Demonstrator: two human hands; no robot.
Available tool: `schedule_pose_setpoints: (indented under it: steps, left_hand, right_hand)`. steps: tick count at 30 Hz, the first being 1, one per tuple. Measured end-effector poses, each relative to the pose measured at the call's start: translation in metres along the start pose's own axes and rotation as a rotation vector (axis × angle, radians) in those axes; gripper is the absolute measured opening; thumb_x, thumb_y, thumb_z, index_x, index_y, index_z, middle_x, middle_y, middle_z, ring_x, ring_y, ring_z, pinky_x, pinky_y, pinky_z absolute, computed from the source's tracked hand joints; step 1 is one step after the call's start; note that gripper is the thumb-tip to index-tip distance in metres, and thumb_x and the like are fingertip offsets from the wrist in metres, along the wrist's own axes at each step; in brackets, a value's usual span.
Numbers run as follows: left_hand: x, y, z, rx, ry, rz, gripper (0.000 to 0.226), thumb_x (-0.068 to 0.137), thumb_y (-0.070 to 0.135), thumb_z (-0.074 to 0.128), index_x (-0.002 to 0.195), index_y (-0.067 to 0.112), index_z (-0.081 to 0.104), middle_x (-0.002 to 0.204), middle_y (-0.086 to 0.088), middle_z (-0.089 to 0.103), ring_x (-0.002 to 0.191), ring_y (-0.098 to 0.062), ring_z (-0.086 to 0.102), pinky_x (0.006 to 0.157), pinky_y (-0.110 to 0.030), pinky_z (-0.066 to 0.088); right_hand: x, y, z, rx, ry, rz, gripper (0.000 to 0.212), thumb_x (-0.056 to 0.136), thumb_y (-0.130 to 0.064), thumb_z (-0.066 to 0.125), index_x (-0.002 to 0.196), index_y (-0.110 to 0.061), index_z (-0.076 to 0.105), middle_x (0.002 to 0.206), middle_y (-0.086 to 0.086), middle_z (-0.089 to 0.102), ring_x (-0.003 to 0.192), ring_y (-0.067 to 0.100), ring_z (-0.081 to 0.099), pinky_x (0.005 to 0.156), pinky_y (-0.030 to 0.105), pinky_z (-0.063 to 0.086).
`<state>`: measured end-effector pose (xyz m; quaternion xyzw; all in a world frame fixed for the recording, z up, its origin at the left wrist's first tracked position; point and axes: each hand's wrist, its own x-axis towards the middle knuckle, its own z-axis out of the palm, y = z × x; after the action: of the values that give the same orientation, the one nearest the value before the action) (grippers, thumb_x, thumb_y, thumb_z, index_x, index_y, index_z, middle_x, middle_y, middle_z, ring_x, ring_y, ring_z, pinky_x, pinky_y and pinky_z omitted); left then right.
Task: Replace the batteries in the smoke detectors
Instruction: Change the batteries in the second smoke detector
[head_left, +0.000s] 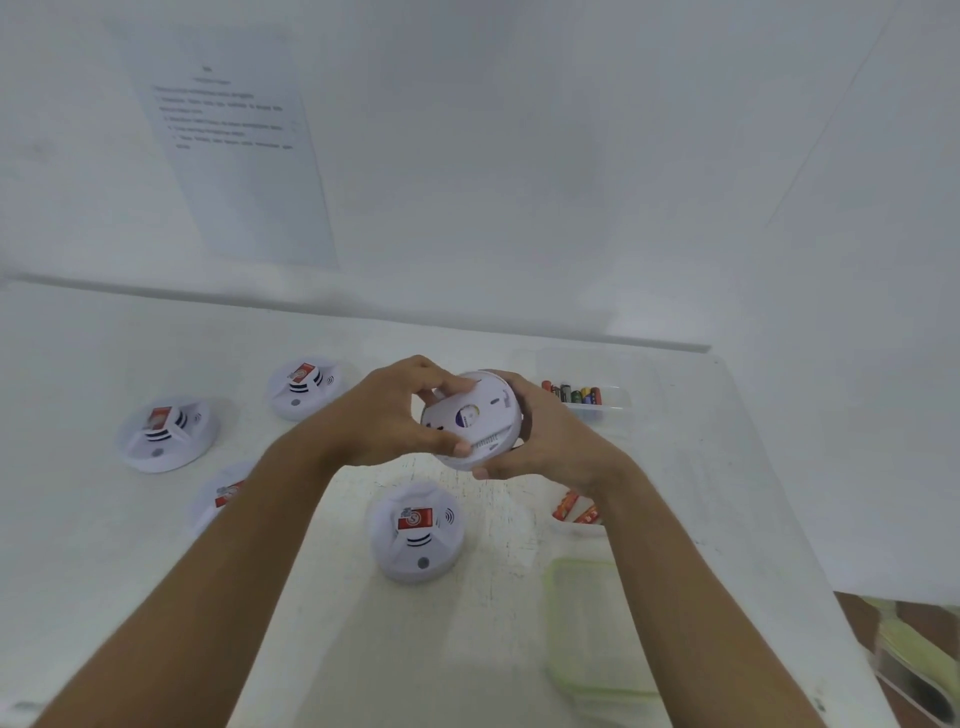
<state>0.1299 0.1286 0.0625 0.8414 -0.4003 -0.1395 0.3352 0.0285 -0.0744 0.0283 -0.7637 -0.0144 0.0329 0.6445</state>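
A round white smoke detector (480, 415) is held above the table with its back side turned toward me, showing a small coloured sticker. My left hand (395, 415) grips its left rim, thumb pressed on the lower edge. My right hand (545, 436) cups its right side. Several more white detectors with red labels lie face up on the table: one (415, 530) just below my hands, others (166, 434) (304, 387) to the left, and one (221, 496) partly hidden by my left forearm. A clear tub of assorted batteries (582, 397) stands behind my right hand.
A second clear container holding red batteries (574, 512) sits partly under my right wrist. A greenish-rimmed clear lid (587, 623) lies at the front right. A printed sheet (234, 145) hangs on the white wall. The table's right edge (779, 493) drops off to the floor.
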Motion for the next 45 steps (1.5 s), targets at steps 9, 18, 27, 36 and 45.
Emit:
schedule_pose_setpoints:
  steps: [9,18,27,36,45]
  left_hand:
    - [-0.002,-0.001,0.004,0.029,0.089,-0.001,0.063,0.070,0.042,0.085,0.126,0.028,0.059,0.115,0.011,0.055,0.099,-0.002,0.055,0.073,-0.012,0.041]
    - [-0.004,-0.009,0.009,-0.021,0.115,-0.024,0.060,0.065,0.042,0.088,0.118,0.033,0.061,0.113,0.017,0.054,0.098,-0.001,0.056,0.071,-0.013,0.041]
    - [-0.006,-0.011,0.011,-0.039,0.059,0.094,0.067,0.074,0.049,0.078,0.133,0.031,0.053,0.126,0.017,0.047,0.110,0.002,0.048,0.085,-0.011,0.042]
    - [-0.004,-0.014,0.013,0.016,-0.007,0.111,0.071,0.077,0.055,0.070,0.141,0.035,0.046,0.126,0.019,0.043,0.115,0.000,0.044,0.084,-0.016,0.043]
    - [-0.006,-0.005,0.017,-0.046,0.206,0.032,0.061,0.064,0.052,0.084,0.120,0.036,0.066,0.105,0.021,0.058,0.091,0.007,0.056,0.073,-0.005,0.043]
  right_hand:
    - [0.003,0.002,0.003,-0.019,0.003,-0.007,0.091,0.064,0.006,0.089,0.139,-0.027,0.049,0.128,-0.003,0.061,0.117,0.015,0.062,0.082,0.032,0.059]
    - [0.007,0.002,0.004,-0.067,0.002,-0.010,0.091,0.062,0.001,0.092,0.137,-0.030,0.051,0.127,-0.007,0.061,0.118,0.017,0.059,0.083,0.038,0.061]
    - [0.007,0.005,-0.002,-0.033,-0.004,-0.027,0.092,0.061,0.005,0.091,0.137,-0.028,0.052,0.129,0.000,0.062,0.120,0.022,0.060,0.084,0.042,0.061]
    - [0.006,0.011,-0.001,0.015,-0.026,-0.010,0.091,0.061,0.010,0.089,0.137,-0.022,0.051,0.127,0.005,0.062,0.118,0.023,0.062,0.083,0.039,0.060]
    - [0.005,0.006,0.003,-0.054,-0.005,-0.008,0.090,0.061,0.001,0.092,0.135,-0.032,0.053,0.126,-0.003,0.062,0.118,0.022,0.061,0.076,0.035,0.061]
